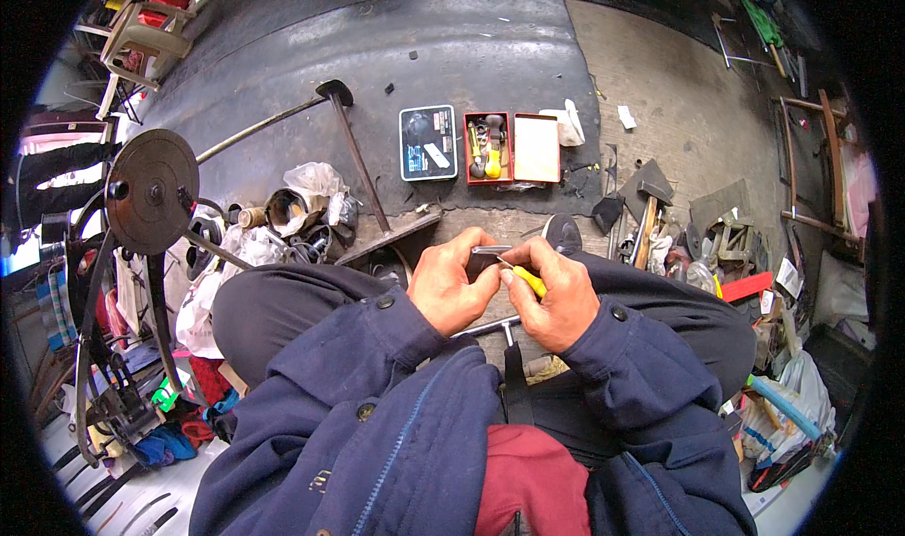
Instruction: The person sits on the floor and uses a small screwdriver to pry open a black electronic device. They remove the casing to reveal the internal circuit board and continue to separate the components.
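In front of my lap, my left hand is closed on a small flat dark thing with a silvery edge, pinched between thumb and fingers. Its exact kind I cannot make out. My right hand wraps round a small yellow-handled tool with a thin metal shaft. That shaft points up and left to the flat thing; whether its tip touches cannot be told. Beyond my hands, on the dark mat, lies an open red box holding yellow-handled and dark tools. A dark flat case with a pale rim sits left of it.
A metal stand with a round dark wheel rises at the left. Plastic bags and scrap lie near my left knee. A hammer, a red bar and more clutter are at the right. A white crumpled piece lies by the red box.
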Motion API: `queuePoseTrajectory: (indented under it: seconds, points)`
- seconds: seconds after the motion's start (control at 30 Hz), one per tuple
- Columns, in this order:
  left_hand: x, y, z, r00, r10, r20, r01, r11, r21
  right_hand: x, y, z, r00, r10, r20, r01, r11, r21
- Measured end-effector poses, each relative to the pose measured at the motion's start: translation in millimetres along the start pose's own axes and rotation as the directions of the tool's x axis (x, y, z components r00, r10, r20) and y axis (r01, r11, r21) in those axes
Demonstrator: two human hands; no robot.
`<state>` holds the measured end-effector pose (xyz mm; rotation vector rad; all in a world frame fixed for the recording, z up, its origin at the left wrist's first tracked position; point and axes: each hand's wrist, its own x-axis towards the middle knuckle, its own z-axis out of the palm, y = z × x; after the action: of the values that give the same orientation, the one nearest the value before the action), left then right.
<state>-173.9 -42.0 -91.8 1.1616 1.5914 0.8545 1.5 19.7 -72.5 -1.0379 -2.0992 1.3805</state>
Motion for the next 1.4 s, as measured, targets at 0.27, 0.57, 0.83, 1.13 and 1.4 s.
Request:
queuePoseTrajectory:
  seconds: [0.27, 0.57, 0.83, 1.13, 1.4]
  points:
    - [-0.2, -2.0, 0.9, 0.999, -0.042, 0.018, 0.043, 0.998, -0.055, 0.9, -1.9, 0.1, 1.000, 0.003, -0.006, -0.003, 1.000, -0.015]
    - [-1.4, 3.1, 0.3, 1.000, 0.008, -0.015, -0.008, 1.000, 0.027, 2.5, -5.1, -4.9, 0.998, -0.048, 0.044, 0.052, 0.994, -0.094]
    - [-2.2, 1.5, 1.1, 0.999, 0.032, -0.038, -0.030, 0.998, 0.061, 0.9, -3.5, -1.3, 0.999, -0.013, 0.051, 0.020, 0.992, -0.125]
    - [-6.1, -2.3, 4.3, 0.995, 0.095, -0.039, -0.084, 0.970, 0.226, -0.8, -2.4, 3.9, 1.000, 0.008, 0.030, -0.005, 0.995, -0.101]
    - [-7.8, 1.7, 5.9, 0.991, 0.122, -0.054, -0.100, 0.946, 0.309, -0.3, -0.9, 6.1, 0.997, -0.012, 0.082, 0.027, 0.982, -0.185]
